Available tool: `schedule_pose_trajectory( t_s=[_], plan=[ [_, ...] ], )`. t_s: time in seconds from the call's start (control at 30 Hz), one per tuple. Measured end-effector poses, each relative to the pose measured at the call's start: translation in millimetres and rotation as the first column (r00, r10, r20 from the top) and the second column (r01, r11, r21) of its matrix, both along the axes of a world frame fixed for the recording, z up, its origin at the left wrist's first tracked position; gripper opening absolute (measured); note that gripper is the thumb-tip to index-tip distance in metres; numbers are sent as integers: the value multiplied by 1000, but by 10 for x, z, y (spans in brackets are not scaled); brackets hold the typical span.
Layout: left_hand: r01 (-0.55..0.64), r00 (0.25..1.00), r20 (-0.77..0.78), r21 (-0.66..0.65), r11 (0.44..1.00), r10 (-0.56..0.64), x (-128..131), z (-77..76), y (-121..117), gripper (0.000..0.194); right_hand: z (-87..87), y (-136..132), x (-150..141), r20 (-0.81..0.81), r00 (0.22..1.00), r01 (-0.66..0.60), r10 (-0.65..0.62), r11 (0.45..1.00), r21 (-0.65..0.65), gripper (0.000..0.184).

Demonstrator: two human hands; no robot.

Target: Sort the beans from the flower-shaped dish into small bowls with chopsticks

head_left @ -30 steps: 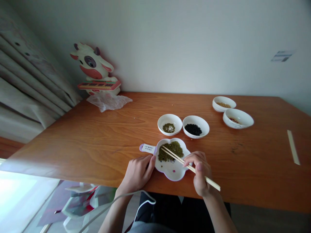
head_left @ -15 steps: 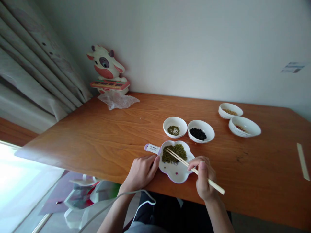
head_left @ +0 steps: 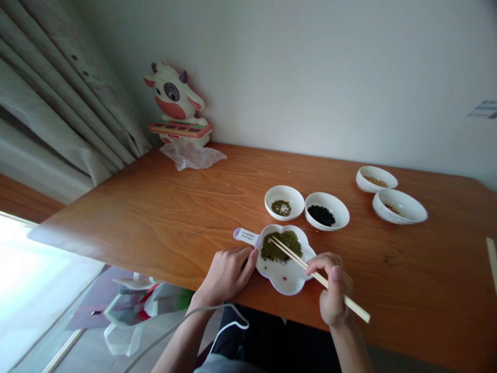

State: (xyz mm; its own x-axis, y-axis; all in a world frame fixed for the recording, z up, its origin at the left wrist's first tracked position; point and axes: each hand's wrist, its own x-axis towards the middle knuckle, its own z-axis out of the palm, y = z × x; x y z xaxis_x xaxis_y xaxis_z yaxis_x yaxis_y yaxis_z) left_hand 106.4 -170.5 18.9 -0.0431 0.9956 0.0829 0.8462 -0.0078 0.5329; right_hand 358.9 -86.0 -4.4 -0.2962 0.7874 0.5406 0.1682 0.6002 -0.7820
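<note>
A white flower-shaped dish [head_left: 287, 277] with a purple handle sits near the table's front edge and holds a pile of green mung beans [head_left: 281, 245]. My left hand [head_left: 227, 272] rests on the table with its fingers curled against the dish's left rim. My right hand [head_left: 332, 290] is closed on a pair of wooden chopsticks [head_left: 295, 257], whose tips lie in the green beans. Just behind the dish stand two small white bowls, one with a few green beans [head_left: 284, 202] and one with black beans [head_left: 326, 211].
Two more white bowls [head_left: 399, 206] with a few grains stand at the back right. A cow-shaped toy [head_left: 176, 106] and a crumpled clear plastic bag [head_left: 192, 154] sit at the back left by the curtain. A paper chopstick sleeve [head_left: 491, 254] lies at the right edge.
My head has turned a little, shifting the whole scene rightward. My hands, the dish and the chopsticks keep the same pose relative to each other.
</note>
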Motion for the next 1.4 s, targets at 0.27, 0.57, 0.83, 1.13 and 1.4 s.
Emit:
schedule_pose_trajectory(
  t_s=[0.27,0.57,0.83,1.13,1.4],
  plan=[
    [7,1000,12,-16,1000,-7,-9,-1,6,42,-3,-2,4,0,1000,-7,7,1000,-4,52],
    [7,1000,15,-22,1000,-7,-18,-14,4,41,-8,-3,19,-39,999,-1,1,1000,-4,50],
    [20,999,29,-46,999,-19,-19,-2,7,41,-19,0,20,-65,998,1,-1,1000,8,55],
    [22,997,75,-45,999,-19,-15,-21,20,40,46,-5,-11,-12,994,-108,108,994,19,62],
    [24,997,75,-39,999,-21,-12,-13,5,39,86,-13,-17,22,984,-179,178,982,57,60]
  ],
)
